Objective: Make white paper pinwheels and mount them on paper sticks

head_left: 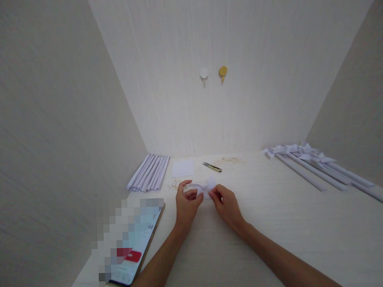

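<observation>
Between my two hands is a small piece of white paper (211, 184), bent or partly folded just above the tabletop. My left hand (187, 203) pinches its left side between thumb and fingers. On the right side, the thumb and fingertips of my right hand (224, 201) close on the paper's edge. Beyond my hands a flat white paper square (182, 168) lies on the table, and to its right rests a pair of thread snips (212, 166). Some small pale loops or scraps (174, 184) lie beside my left fingers.
Rolled white paper tubes (149, 173) lie bundled at the back left. At the back right are several paper sticks (315, 172) with folded paper tips. A phone (138, 241) lies at the left, beside my left forearm. Tan bits (231, 159) lie near the back wall, which bears two hooks (204, 74).
</observation>
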Tool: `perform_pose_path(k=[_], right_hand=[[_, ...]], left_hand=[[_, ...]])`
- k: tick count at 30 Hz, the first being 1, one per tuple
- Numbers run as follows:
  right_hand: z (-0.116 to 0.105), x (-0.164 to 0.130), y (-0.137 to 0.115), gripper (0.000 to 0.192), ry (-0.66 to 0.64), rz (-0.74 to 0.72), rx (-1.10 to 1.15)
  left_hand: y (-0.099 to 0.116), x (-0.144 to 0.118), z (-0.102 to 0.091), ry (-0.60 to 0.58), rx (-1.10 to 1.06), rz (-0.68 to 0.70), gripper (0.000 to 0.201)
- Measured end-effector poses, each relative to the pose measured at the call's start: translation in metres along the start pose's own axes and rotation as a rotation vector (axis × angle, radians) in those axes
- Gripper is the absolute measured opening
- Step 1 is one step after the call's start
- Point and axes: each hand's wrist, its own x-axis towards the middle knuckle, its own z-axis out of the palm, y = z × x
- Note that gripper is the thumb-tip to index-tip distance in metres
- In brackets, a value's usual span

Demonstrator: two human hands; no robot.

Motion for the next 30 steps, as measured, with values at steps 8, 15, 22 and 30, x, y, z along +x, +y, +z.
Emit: perform_pose_path(k=[8, 15, 22, 30], right_hand=[[0.000, 0.000, 0.002, 0.018, -0.005, 0.000, -0.016], [-0.002, -0.003, -0.005, 0.019, 0.031, -0.119, -0.306], [-0.002, -0.002, -0.007, 0.019, -0.008, -0.074, -0.258], [0.000, -0.001, -0.009, 0.020, 0.086, -0.019, 0.034]], left_hand=[[0.000, 0.002, 0.000, -0.027, -0.041, -0.013, 0.047], [-0.002, 0.001, 0.003, 0.018, 0.017, 0.047, 0.042], [0.002, -0.005, 0.007, 0.048, 0.099, 0.157, 0.039], [0.001, -0.007, 0.006, 0.061, 0.139, 0.206, 0.042]])
